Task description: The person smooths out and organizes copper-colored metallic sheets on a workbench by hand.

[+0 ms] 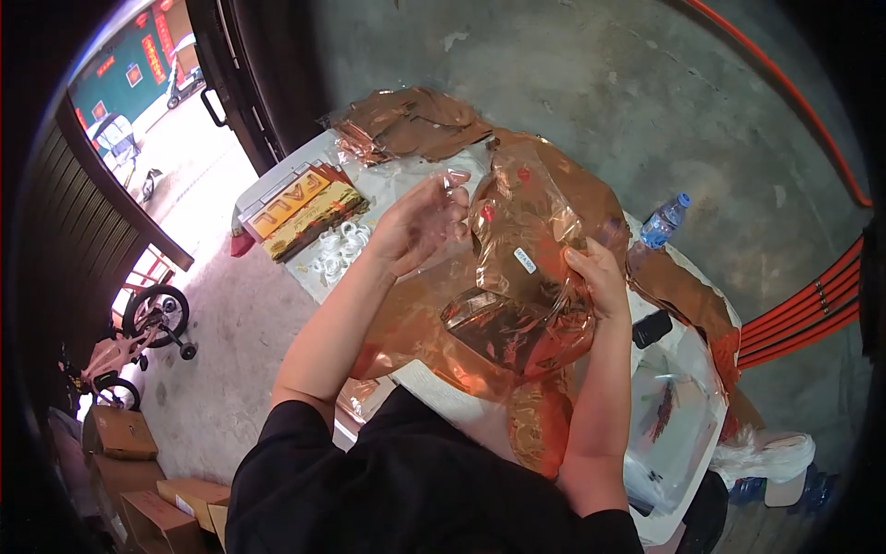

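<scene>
The clear plastic bag (517, 277) is held above the tabletop (397, 185), in front of the chest. It contains folded copper-coloured foil (503, 328) and carries a small white label. The left hand (420, 226) pinches the bag's upper edge. The right hand (595, 277) grips its right side, thumb on the front. A water bottle (664, 222) stands behind, near a foil stack (406, 125).

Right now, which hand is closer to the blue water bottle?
Right. The right hand grips one edge of the clear bag, just below and left of the water bottle in the picture. The left hand holds the opposite edge, farther from the bottle.
</scene>
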A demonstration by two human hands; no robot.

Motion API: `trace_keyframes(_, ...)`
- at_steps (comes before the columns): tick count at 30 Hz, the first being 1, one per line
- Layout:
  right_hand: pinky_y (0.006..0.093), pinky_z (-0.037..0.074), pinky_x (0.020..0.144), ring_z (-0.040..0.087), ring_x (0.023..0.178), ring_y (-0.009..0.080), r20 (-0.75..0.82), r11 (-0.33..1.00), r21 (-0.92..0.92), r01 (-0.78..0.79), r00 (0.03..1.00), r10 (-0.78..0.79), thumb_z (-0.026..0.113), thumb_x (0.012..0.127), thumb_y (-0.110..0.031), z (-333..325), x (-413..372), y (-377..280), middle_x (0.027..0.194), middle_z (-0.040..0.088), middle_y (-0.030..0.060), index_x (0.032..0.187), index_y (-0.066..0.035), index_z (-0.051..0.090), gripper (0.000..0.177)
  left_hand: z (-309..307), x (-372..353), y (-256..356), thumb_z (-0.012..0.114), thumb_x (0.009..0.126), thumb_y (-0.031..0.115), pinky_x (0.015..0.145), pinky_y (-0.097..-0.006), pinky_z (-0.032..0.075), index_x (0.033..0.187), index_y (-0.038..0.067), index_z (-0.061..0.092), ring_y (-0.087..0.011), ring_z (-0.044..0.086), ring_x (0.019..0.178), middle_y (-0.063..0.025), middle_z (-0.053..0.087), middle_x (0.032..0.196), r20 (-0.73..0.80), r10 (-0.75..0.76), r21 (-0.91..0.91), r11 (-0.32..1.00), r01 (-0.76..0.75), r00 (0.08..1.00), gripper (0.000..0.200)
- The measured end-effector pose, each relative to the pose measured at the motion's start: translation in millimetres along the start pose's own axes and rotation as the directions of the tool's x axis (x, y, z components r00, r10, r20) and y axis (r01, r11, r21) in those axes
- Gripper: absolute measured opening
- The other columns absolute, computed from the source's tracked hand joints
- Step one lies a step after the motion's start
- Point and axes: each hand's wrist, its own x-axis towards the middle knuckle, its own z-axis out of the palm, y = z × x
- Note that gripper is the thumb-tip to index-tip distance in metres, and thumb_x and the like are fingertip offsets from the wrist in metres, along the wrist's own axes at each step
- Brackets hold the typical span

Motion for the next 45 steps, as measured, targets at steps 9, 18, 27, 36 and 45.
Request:
trace_keyframes(9, 0.0163, 0.038, 0.05, 0.05, 0.059, 0.0026, -0.009, 1.0, 0.025, -0.017, 1.0, 0.017, 0.059, 0.086, -0.013, 13.5, -7.1, -15.0, 0.078, 0.059, -0.0013, 0.109, 0.0, 0.054, 0.027, -0.2, 0.3, -3.2, 0.061, 0.087, 0.017, 0.073, -0.0305, 0.047, 0.097, 0.01, 0.054, -0.0138, 0.056, 0.082, -0.0025, 0.057, 0.086, -0.116, -0.029, -0.036, 0.999, 0.025, 0.993, 0.014)
trace_keyframes(18, 0.0163, 0.036, 0.048, 0.048, 0.056, 0.0021, -0.112, 0.99, 0.003, 0.141, 0.984, -0.14, 0.057, 0.087, -0.012, 24.2, 1.1, -6.1, 0.075, 0.058, -0.0013, 0.106, 0.0, 0.055, 0.022, 6.6, 3.0, -7.8, 0.06, 0.088, 0.015, 0.066, -0.0267, 0.049, 0.097, 0.003, 0.051, -0.0142, 0.054, 0.074, -0.0046, 0.055, 0.081, -0.401, 0.143, 0.052, 0.99, -0.134, 0.905, 0.017)
trace_keyframes(27, 0.0173, 0.04, 0.06, 0.053, 0.068, 0.0034, -0.007, 0.989, 0.013, 0.146, 0.989, -0.146, 0.056, 0.088, -0.011, 21.5, -2.5, -9.6, 0.081, 0.061, 0.0002, 0.095, -0.002, 0.057, 0.012, 2.8, -0.5, -9.4, 0.057, 0.088, 0.011, 0.069, -0.0257, 0.053, 0.105, 0.003, 0.051, -0.0112, 0.057, 0.074, -0.0008, 0.056, 0.084, -0.538, 0.185, 0.168, 0.98, -0.11, 0.823, 0.019)
trace_keyframes(36, 0.0185, 0.041, 0.061, 0.053, 0.07, 0.0038, -0.032, 0.981, 0.018, 0.193, 0.981, -0.193, 0.057, 0.088, -0.012, 23.0, -1.9, -4.9, 0.083, 0.061, -0.0009, 0.099, 0.0, 0.061, 0.017, 0.9, -6.1, -14.7, 0.059, 0.087, 0.012, 0.072, -0.0289, 0.054, 0.102, 0.004, 0.053, -0.0126, 0.057, 0.072, -0.0002, 0.055, 0.082, -0.594, 0.241, 0.242, 0.964, -0.115, 0.767, 0.019)
trace_keyframes(45, 0.0164, 0.039, 0.054, 0.052, 0.065, 0.0038, 0.021, 0.999, 0.023, 0.048, 0.999, -0.048, 0.06, 0.086, -0.014, 21.6, 6.0, 11.5, 0.08, 0.059, -0.0009, 0.107, 0.0, 0.057, 0.025, 16.6, -9.5, -2.2, 0.06, 0.087, 0.022, 0.077, -0.0332, 0.05, 0.104, 0.007, 0.058, -0.014, 0.057, 0.089, -0.0029, 0.061, 0.093, -0.556, 0.067, 0.014, 0.997, -0.071, 0.828, 0.023)
